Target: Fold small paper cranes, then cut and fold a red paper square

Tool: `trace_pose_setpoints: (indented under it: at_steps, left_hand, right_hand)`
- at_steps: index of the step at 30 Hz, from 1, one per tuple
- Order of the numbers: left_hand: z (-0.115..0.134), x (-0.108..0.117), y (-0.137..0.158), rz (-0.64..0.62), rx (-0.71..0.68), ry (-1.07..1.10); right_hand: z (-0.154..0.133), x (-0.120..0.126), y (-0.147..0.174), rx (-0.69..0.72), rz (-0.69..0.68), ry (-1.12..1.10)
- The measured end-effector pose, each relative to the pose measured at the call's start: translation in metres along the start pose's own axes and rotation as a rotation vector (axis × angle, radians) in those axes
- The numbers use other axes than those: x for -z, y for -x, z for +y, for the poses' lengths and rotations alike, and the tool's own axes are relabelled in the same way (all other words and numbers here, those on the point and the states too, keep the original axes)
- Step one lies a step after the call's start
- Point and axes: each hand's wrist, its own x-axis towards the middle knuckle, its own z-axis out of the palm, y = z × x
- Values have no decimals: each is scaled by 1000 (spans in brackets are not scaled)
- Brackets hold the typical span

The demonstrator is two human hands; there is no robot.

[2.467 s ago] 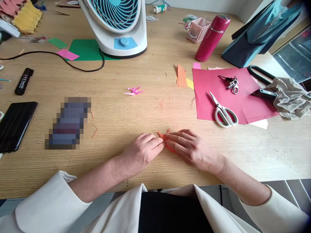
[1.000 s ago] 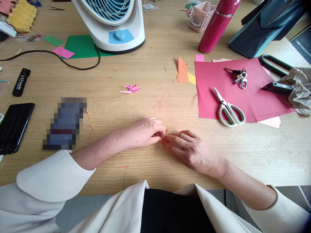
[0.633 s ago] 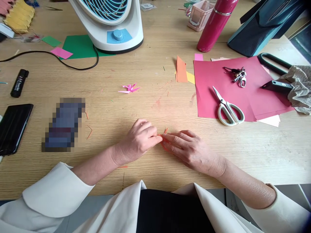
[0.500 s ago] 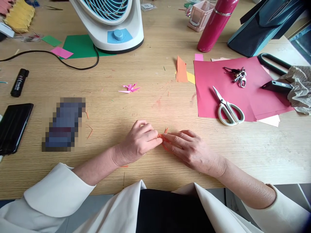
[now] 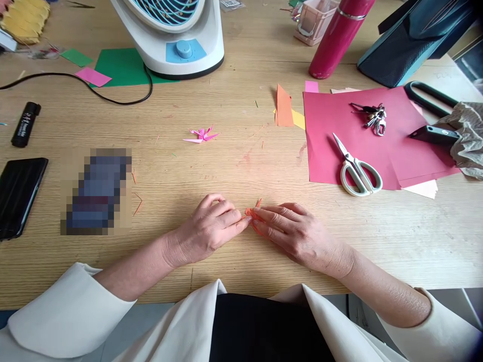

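Note:
A small piece of folded orange paper (image 5: pixel 249 212) lies on the table between my hands, partly covered by fingers. My right hand (image 5: pixel 292 231) presses and grips it from the right with the fingertips. From the other side my left hand (image 5: pixel 213 223) has its fingers pinched at the paper's left edge. Farther up the table sits a pink folded paper figure (image 5: pixel 203 134) with pointed ends, shaped like a crane. Thin orange paper scraps (image 5: pixel 139 205) lie left of my left hand.
White scissors (image 5: pixel 358 168) and keys (image 5: pixel 375 118) rest on red paper sheets (image 5: pixel 320 146) at right. Orange paper (image 5: pixel 284 106) lies beside them. A fan (image 5: pixel 184 50), a red bottle (image 5: pixel 337 42), a marker (image 5: pixel 25 124) and a black phone (image 5: pixel 20 196) stand or lie around.
My left hand has shifted slightly left and down, uncovering more of the orange paper's left end. My right hand stays almost in place on the paper.

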Motion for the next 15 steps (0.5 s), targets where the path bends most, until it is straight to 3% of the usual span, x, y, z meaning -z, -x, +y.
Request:
trace_pose_setpoints:
  at_steps: [6, 15]
  left_hand:
    - [5, 2, 3, -68, 2, -49]
    - [7, 1, 11, -32, 29, -59]
  right_hand:
    - [-1, 0, -1, 4, 4, 15]
    - [-4, 2, -5, 27, 40, 74]
